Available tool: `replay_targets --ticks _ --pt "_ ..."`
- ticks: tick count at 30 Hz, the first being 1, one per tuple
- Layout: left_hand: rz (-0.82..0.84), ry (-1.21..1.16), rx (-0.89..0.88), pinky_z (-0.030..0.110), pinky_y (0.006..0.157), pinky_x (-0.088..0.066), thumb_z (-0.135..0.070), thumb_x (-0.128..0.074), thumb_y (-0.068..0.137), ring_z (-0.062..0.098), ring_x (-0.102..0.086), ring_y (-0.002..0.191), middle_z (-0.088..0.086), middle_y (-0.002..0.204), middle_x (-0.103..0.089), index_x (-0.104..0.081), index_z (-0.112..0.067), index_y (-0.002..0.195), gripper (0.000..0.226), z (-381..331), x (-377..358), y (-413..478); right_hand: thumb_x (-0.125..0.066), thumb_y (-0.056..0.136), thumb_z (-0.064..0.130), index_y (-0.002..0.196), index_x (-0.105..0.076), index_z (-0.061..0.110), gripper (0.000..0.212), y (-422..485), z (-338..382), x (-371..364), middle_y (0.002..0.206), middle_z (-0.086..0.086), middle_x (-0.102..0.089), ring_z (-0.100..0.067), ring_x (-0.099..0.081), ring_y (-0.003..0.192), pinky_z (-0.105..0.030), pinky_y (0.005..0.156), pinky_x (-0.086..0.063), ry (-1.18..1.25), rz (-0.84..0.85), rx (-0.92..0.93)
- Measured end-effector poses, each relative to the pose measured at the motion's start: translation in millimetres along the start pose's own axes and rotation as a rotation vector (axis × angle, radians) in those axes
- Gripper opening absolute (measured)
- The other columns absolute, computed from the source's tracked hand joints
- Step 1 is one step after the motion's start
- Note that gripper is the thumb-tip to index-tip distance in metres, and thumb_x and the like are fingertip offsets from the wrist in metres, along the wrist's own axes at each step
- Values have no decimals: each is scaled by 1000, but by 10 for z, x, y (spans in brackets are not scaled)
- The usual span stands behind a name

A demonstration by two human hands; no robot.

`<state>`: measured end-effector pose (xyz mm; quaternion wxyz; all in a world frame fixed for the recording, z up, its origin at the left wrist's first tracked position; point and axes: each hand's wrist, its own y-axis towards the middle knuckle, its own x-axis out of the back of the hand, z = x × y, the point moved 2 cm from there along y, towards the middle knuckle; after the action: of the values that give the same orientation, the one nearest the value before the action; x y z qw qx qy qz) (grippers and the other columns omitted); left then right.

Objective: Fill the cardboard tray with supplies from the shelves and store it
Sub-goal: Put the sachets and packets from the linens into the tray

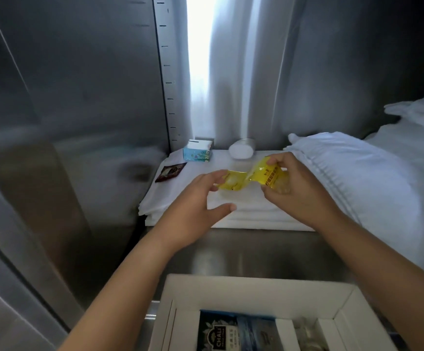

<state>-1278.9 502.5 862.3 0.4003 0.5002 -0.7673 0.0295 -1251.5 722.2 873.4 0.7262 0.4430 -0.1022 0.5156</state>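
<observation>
Step in hand: picking a supply, with the yellow sachet strip [254, 177] held above the folded towels [233, 215] and not yet in the cardboard tray [256, 285].

The right hand [299, 191] pinches the strip's right sachet between thumb and fingers. The left hand [195, 201] has its fingertips at the left sachet and its thumb spread clear; whether it grips cannot be told. The next move likely calls for lowering the strip into a free compartment. The tray, near the shelf's front edge, holds a dark tea packet [216, 333] beside a blue packet [256, 330]; what lies past the dividers is unclear.
</observation>
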Motion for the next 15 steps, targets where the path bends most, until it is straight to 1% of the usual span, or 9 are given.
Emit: replay_targets --ticks 2,6,8,9,11,12,13,15 --pt "22 -26 -12 -4 86 -30 -36 -72 80 -9 -45 110 -12 129 -50 -38 -34 139 68 0 -29 135 -70 76 24 111 -48 29 41 -8 57 50 110 14 -56 -2 -53 101 -30 88 -48 40 9 18" --pt "113 -117 3 -5 84 -32 -42 -77 74 -16 -40 114 -16 135 -45 -31 -37 143 83 18 -86 327 -71 77 25 106 -47 42 41 -31 150 165 109 26 -55 9 -50 105 -7 83 -40 115 27 24" --pt "160 -146 5 -3 86 -32 -45 -78 71 -16 -39 118 -18 137 -43 -28 -40 144 89 15 -117 397 -71 78 26 105 -47 44 41 -36 179 217 111 32 -53 13 -49 106 -1 81 -37 153 37 25" --pt "184 -166 5 0 90 -32 -46 -78 70 -15 -38 120 -19 138 -42 -27 -41 144 90 9 -132 425 -71 78 27 106 -47 45 41 -38 193 237 111 34 -52 14 -48 107 1 81 -36 160 41 26" --pt "226 -205 2 10 102 -32 -48 -77 70 -13 -38 124 -21 140 -42 -29 -41 144 89 5 -154 459 -71 78 30 106 -46 48 42 -40 209 257 112 37 -51 15 -47 109 0 82 -38 170 49 28" --pt "235 -222 2 17 106 -33 -51 -75 69 -12 -39 125 -22 140 -43 -31 -40 144 88 12 -164 463 -72 79 29 106 -46 48 42 -44 204 254 112 38 -51 14 -48 109 -3 83 -40 182 53 27" --pt "231 -243 2 22 110 -33 -54 -74 67 -11 -39 126 -22 140 -44 -32 -38 144 88 23 -175 456 -72 79 27 108 -47 46 43 -55 192 242 113 36 -52 12 -49 109 -8 86 -42 200 54 28" --pt "210 -287 0 28 112 -32 -56 -71 66 -9 -39 129 -21 142 -45 -35 -37 143 87 37 -190 441 -72 79 23 110 -49 41 42 -78 165 205 115 29 -55 1 -53 111 -21 93 -43 254 35 54"
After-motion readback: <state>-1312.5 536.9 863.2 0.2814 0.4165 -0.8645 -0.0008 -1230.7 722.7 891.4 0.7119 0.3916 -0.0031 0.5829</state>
